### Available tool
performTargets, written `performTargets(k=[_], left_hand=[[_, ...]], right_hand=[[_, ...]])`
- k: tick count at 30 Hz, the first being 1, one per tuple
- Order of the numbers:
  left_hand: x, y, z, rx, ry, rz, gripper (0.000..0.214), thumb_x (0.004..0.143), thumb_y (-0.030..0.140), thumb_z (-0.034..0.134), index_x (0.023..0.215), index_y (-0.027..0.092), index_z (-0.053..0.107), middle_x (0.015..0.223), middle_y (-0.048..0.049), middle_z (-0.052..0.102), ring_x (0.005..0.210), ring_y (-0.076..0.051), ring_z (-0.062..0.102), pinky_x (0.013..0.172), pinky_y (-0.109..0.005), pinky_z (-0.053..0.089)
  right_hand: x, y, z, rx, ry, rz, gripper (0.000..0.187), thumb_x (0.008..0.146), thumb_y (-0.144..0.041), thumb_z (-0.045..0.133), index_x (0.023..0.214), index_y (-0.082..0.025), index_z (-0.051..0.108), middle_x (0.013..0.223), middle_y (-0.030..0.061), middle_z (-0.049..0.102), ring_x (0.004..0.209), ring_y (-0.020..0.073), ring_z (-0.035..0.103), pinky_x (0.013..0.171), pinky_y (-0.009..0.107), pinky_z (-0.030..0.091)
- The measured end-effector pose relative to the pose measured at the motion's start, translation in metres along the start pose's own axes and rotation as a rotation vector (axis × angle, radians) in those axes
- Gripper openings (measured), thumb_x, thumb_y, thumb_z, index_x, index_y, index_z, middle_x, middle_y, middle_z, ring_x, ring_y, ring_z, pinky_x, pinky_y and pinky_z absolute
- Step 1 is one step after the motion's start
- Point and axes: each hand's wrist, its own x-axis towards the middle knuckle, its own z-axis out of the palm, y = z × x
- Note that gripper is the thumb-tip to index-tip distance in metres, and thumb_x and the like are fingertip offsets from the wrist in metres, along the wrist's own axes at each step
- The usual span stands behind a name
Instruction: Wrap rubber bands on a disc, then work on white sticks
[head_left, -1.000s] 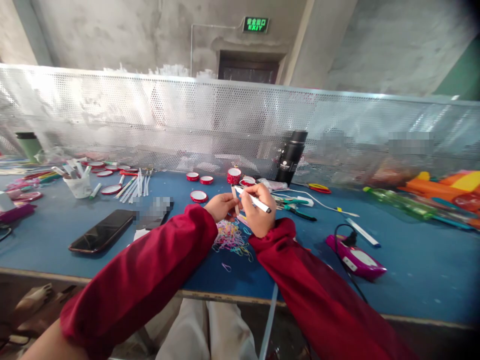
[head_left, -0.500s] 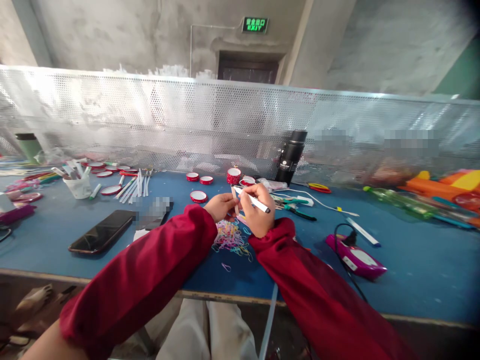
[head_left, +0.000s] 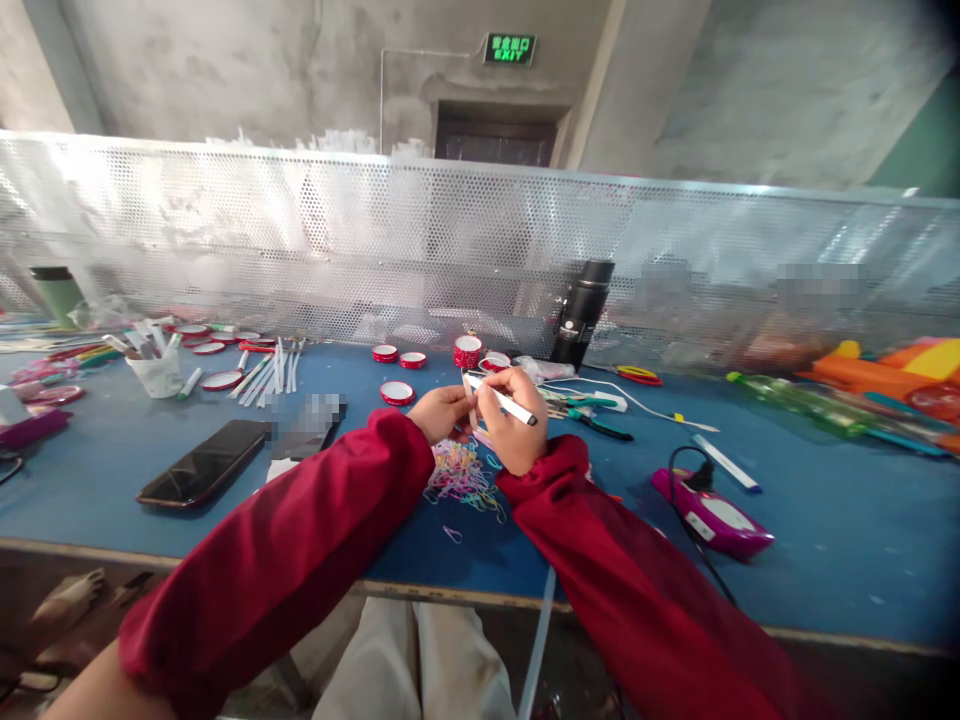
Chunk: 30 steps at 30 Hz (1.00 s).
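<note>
Both my hands meet over a heap of thin coloured rubber bands (head_left: 459,472) on the blue table (head_left: 825,530). My right hand (head_left: 517,425) is closed round a white pen with a dark tip (head_left: 501,399), which points right. My left hand (head_left: 442,411) is closed beside it, pinching the left end of the pen or a second thin stick; which one is unclear. Red sleeves cover both forearms.
A black phone (head_left: 204,462) lies at the left. Red-and-white lids (head_left: 397,392), white pens (head_left: 270,372) and a white cup (head_left: 157,372) lie behind. A black flask (head_left: 581,312), pliers (head_left: 596,425) and a purple device with a cable (head_left: 712,515) lie right. A perforated metal screen closes the far edge.
Almost nothing differs; the pen in my right hand has shifted very slightly while both hands stay together above the rubber bands.
</note>
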Motion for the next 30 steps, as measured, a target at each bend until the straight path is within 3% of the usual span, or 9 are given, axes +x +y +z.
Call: performTargets(k=[4, 10, 15, 21, 30], left_hand=[[0.0005, -0.0004, -0.0005, 0.012, 0.001, -0.006, 0.02, 0.094, 0.017, 0.045, 0.077, 0.013, 0.055, 0.059, 0.0016, 0.053, 0.046, -0.007, 0.049, 0.05, -0.021, 0.047], [0.0014, -0.0018, -0.0012, -0.008, -0.001, 0.004, 0.015, 0.091, 0.021, 0.054, 0.078, 0.013, 0.057, 0.06, 0.0019, 0.054, 0.047, -0.007, 0.05, 0.051, -0.021, 0.047], [0.0024, -0.0028, -0.0019, -0.003, -0.01, 0.004, 0.018, 0.092, 0.022, 0.052, 0.077, 0.013, 0.057, 0.061, 0.0012, 0.055, 0.048, -0.007, 0.051, 0.05, -0.021, 0.048], [0.0022, -0.0029, -0.0018, -0.009, -0.016, 0.012, 0.015, 0.089, 0.025, 0.058, 0.079, 0.013, 0.057, 0.059, 0.0022, 0.054, 0.048, -0.007, 0.051, 0.052, -0.021, 0.048], [0.0021, -0.0016, -0.0009, -0.004, 0.005, -0.011, 0.019, 0.093, 0.018, 0.048, 0.077, 0.013, 0.056, 0.059, 0.0016, 0.054, 0.047, -0.007, 0.051, 0.051, -0.021, 0.049]], right_hand=[[0.0002, 0.0014, -0.0001, -0.011, 0.055, 0.004, 0.006, 0.085, -0.027, 0.058, 0.083, -0.021, 0.057, 0.072, -0.0006, 0.062, 0.062, 0.015, 0.059, 0.059, 0.028, 0.047], [0.0001, 0.0013, 0.0, 0.002, 0.019, -0.001, 0.007, 0.086, -0.027, 0.058, 0.083, -0.021, 0.057, 0.073, 0.0004, 0.063, 0.065, 0.0156, 0.06, 0.061, 0.028, 0.047], [0.0005, 0.001, 0.0003, -0.006, 0.071, -0.003, 0.006, 0.085, -0.026, 0.058, 0.083, -0.021, 0.057, 0.072, -0.0004, 0.061, 0.063, 0.0151, 0.059, 0.06, 0.028, 0.046], [-0.0007, -0.0011, 0.0011, 0.023, 0.012, 0.009, 0.006, 0.085, -0.026, 0.057, 0.083, -0.021, 0.057, 0.072, 0.0006, 0.063, 0.066, 0.0157, 0.06, 0.062, 0.028, 0.047], [0.0003, -0.0017, 0.0002, -0.031, 0.087, -0.007, 0.006, 0.086, -0.025, 0.058, 0.083, -0.021, 0.057, 0.07, -0.0009, 0.061, 0.061, 0.0142, 0.057, 0.058, 0.027, 0.045]])
